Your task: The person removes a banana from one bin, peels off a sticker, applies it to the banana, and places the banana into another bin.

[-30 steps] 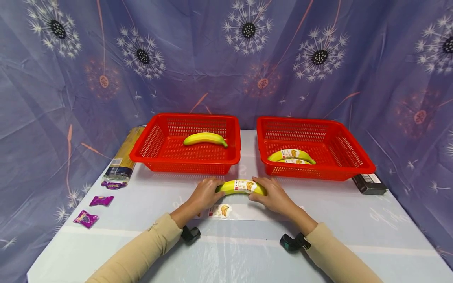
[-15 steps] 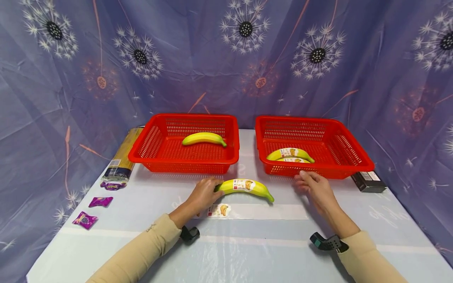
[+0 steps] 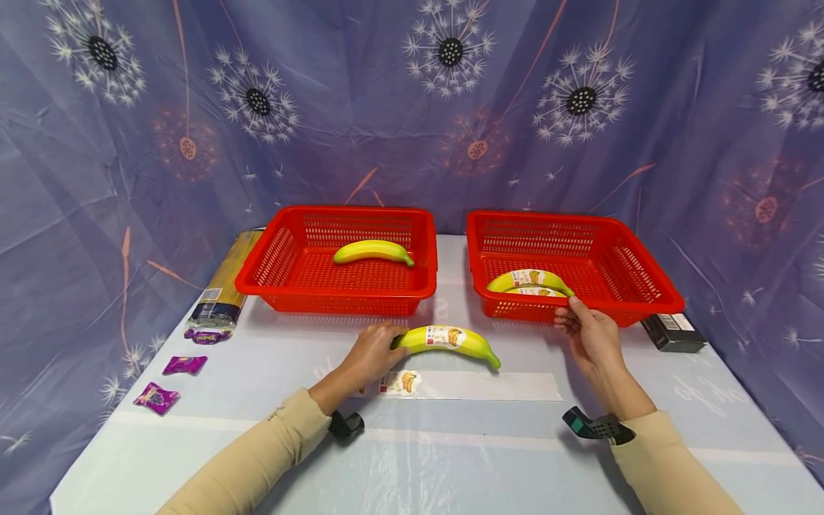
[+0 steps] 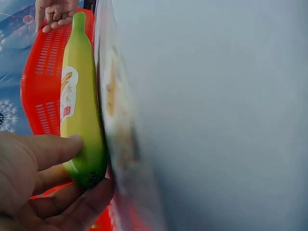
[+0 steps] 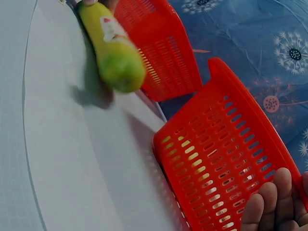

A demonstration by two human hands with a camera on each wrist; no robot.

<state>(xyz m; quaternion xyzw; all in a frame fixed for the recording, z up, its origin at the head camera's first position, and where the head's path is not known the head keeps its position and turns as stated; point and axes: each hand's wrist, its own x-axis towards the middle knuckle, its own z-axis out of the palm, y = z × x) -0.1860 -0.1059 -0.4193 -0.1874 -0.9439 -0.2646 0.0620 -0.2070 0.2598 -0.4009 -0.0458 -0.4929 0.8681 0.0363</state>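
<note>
My left hand (image 3: 376, 350) grips one end of a yellow-green banana (image 3: 473, 346) lying on the table, thumb on top and fingers curled under its tip. A white label with a banana picture (image 3: 445, 336) is stuck on its side, also visible in the left wrist view. My right hand (image 3: 595, 340) is at the front of the right red basket (image 3: 634, 311), thumb over the rim and fingers bent against the outer wall. Two labelled bananas (image 3: 531, 279) lie inside that basket, one stem close to my thumb. Below the gripped banana lies a label strip (image 3: 489, 386).
The left red basket (image 3: 335, 292) contains one unlabelled banana (image 3: 373, 250). Along the left edge are a clear-and-gold pack (image 3: 222, 286) and several purple-wrapped sweets (image 3: 185, 365). A black box (image 3: 672, 332) stands beside the right basket. A patterned curtain (image 3: 386, 93) hangs behind.
My right hand has let go of the banana's stem end and moved right to the front rim of the right basket. My left hand still holds the other end.
</note>
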